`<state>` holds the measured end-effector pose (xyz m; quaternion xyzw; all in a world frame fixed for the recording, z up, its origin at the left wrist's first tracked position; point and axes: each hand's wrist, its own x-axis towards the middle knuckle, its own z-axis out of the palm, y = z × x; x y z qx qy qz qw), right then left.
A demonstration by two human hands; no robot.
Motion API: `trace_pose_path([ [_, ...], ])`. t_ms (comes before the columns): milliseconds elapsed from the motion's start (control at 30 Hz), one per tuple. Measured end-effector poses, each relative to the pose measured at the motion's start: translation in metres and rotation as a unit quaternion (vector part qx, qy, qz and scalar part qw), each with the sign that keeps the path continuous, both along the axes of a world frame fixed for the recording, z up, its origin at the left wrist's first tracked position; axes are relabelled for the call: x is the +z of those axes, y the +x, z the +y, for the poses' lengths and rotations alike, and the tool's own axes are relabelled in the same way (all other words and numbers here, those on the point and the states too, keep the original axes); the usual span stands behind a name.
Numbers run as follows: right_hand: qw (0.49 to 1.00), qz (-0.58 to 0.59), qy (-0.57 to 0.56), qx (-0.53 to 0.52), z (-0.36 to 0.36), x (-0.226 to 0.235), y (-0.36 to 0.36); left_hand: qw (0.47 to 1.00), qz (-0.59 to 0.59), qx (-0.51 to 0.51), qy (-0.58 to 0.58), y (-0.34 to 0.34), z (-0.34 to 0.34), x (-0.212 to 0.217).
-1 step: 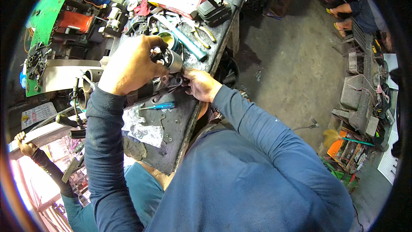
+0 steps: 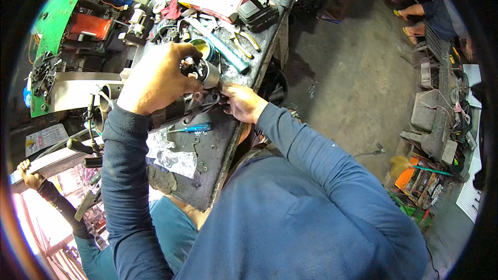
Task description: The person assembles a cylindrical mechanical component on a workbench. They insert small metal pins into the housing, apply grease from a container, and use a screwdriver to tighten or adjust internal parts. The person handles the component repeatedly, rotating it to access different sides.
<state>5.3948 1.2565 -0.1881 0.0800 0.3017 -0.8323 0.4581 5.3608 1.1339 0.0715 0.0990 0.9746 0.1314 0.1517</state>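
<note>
My left hand [image 2: 158,80] is closed round a silver metal cylinder [image 2: 211,75], whose end with dark and light fittings faces up between thumb and fingers. Just below the cylinder lies a dark, elongated metal body [image 2: 176,109], part of it under my left wrist. My right hand [image 2: 244,102] is closed at the right end of these parts, thumb and fingers pressed together; what they grip is hidden. A screwdriver with a blue handle [image 2: 198,127] lies on the black workbench [image 2: 213,148] nearer to me, by a clear plastic bag [image 2: 181,164] and small nuts and washers [image 2: 203,167].
Beyond my hands stand a tin of yellowish paste [image 2: 203,49], a teal-handled hammer [image 2: 224,51], yellow-handled pliers [image 2: 243,45] and a black case [image 2: 258,16]. Another person's hand [image 2: 31,177] grips a rail at far left. Someone's sandalled feet [image 2: 410,33] show at upper right.
</note>
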Motion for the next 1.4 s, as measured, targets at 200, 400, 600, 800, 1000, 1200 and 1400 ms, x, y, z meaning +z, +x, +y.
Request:
trace_pose_path([
  [200, 0.999, -0.025, -0.034, 0.003, 0.005, 0.005, -0.014, 1.000, 0.015, 0.007, -0.004, -0.005, -0.001, -0.003],
  [400, 1.000, -0.004, 0.009, -0.011, 0.001, 0.009, -0.009, 1.000, -0.001, 0.004, -0.008, -0.006, -0.002, -0.001],
  [600, 0.999, -0.050, -0.021, 0.002, 0.002, 0.013, -0.011, 1.000, -0.012, 0.018, -0.014, -0.005, 0.001, 0.004],
  [800, 0.998, -0.052, 0.011, -0.012, 0.001, 0.008, -0.013, 1.000, -0.004, 0.021, -0.009, -0.004, 0.000, 0.003],
  [1000, 0.917, 0.329, 0.212, -0.076, 0.022, 0.021, -0.031, 1.000, 0.012, -0.007, -0.021, -0.005, -0.006, -0.002],
  [1200, 0.703, 0.665, 0.252, 0.021, 0.018, 0.072, -0.073, 1.000, 0.020, 0.012, -0.008, -0.001, -0.006, -0.003],
  [1400, 0.713, 0.642, 0.273, 0.072, 0.016, 0.079, -0.081, 0.983, 0.179, -0.006, -0.039, 0.027, -0.002, 0.014],
])
